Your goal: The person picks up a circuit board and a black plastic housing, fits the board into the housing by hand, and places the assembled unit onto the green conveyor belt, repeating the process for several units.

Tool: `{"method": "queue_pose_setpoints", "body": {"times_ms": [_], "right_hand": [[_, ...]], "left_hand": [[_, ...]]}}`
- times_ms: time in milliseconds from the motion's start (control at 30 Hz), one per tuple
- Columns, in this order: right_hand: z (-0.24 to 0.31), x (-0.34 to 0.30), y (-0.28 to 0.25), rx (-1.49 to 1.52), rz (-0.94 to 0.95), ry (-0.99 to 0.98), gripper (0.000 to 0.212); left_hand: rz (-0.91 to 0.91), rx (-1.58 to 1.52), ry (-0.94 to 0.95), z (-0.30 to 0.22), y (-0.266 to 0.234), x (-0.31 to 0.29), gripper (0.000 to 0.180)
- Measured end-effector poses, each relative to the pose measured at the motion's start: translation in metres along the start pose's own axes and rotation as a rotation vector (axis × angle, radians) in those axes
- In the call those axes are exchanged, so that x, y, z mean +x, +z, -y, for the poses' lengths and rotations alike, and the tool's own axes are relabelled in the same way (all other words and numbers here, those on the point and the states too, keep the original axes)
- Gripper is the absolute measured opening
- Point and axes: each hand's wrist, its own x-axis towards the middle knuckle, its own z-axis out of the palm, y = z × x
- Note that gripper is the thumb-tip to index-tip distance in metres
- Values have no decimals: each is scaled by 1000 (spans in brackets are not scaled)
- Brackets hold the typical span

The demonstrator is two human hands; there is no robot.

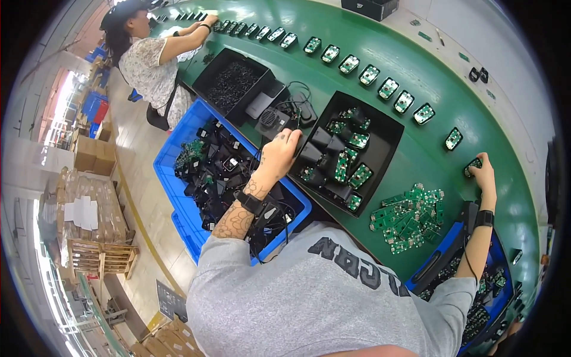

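My right hand is at the right side of the green table, its fingers closed round a small black housing with a green circuit board in it. That piece is at the near end of a curved row of similar housings; the closest in the row is another housing. My left hand is raised by the left rim of a black tray, fingers curled together. A thin dark thing shows by its fingertips, too small to name. Inside the tray lie several black housings and boards.
A blue crate of black parts stands left, beside a black bin of small pieces and a device with a round grille. Loose green boards are piled near me. Another blue crate is right. A co-worker works far left.
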Motion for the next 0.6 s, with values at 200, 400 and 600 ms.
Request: {"method": "queue_pose_setpoints", "body": {"times_ms": [200, 400, 600], "right_hand": [[-21, 6, 11, 6, -86, -43, 48], [-13, 2, 6, 144, -19, -21, 41], [-15, -1, 3, 179, 3, -25, 43]], "left_hand": [[-223, -342, -139, 8, -27, 43, 19], [149, 250, -178, 2, -24, 86, 34], [174, 85, -88, 12, -14, 97, 42]]}}
